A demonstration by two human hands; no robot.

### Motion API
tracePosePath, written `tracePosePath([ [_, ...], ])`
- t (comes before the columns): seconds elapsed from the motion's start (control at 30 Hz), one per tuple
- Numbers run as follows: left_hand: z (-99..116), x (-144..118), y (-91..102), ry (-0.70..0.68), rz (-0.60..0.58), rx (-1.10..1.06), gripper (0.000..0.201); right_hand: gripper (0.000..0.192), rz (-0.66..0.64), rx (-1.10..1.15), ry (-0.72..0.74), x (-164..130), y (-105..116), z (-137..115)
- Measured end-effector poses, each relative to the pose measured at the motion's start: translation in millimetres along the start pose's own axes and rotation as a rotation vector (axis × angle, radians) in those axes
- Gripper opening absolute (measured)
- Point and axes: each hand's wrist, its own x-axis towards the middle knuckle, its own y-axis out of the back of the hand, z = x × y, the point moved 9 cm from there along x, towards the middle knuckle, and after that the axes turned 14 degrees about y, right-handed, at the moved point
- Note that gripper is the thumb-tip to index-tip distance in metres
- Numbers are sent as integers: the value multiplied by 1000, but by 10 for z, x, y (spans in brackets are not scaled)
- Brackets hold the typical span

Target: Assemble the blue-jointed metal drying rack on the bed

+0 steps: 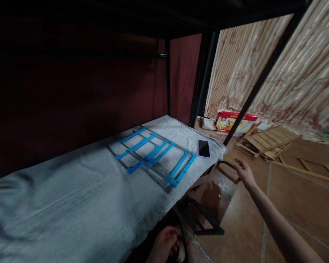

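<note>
Leftmost, a grey bed sheet [57, 204] covers a mattress that runs from about eight o'clock up toward the middle, under a dark upper bunk. On it, just left of centre, lie blue and grey frame pieces [153, 155], flat and overlapping, fanned out side by side. Just beside them at about two o'clock from the stack, a dark phone [204, 148] lies face up near the mattress corner, apart from the frames. At six o'clock, low at the bottom edge, the left hand [164, 246] sits in shadow beside the bed's edge with its fingers curled inward; whether it grips anything I cannot tell, since the spot is too dark. A black metal frame [205, 221] stands on the tiled floor just right of that hand, below the mattress edge. Further right, at about four o'clock from centre, the right hand [244, 171] reaches out on a long bare arm, fingers loosely spread and narrowing toward a dark curved handle [224, 164] just off the bed corner; the fingertips touch or nearly touch it, and I cannot tell which. Beyond, at two o'clock, a red and yellow box [234, 122] leans by a patterned curtain [290, 73], and folded wooden slats [268, 140] lie on the floor at three o'clock.
</note>
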Motion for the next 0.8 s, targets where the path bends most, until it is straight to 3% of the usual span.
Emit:
tracePosePath([
  [0.1, -30, -279, 386, -85, 63, 5, 34, 55, -51, 200, 101, -164, -480, -530],
  [0.2, -71, -550, 838, -121, 183, -28, 38, 49, -192, 263, 263, -422, -1067, -1263],
  [0.33, -38, -913, 1477, -247, 398, 0, 35, 42, -367, 218, 487, -834, -1772, -2179],
  [0.43, 5, -1193, 1980, -412, 622, 31, 29, 40, -463, 110, 642, -1100, -2197, -2658],
  [0.5, -15, -1342, 2252, -483, 730, 54, 28, 40, -534, -14, 719, -1243, -2445, -2848],
  [0.6, -101, -1525, 2566, -515, 842, 91, 28, 42, -633, -267, 752, -1365, -2723, -2935],
  [0.8, -370, -1796, 3044, -556, 1005, 99, 27, 34, -725, -540, 777, -1368, -2901, -2934],
])
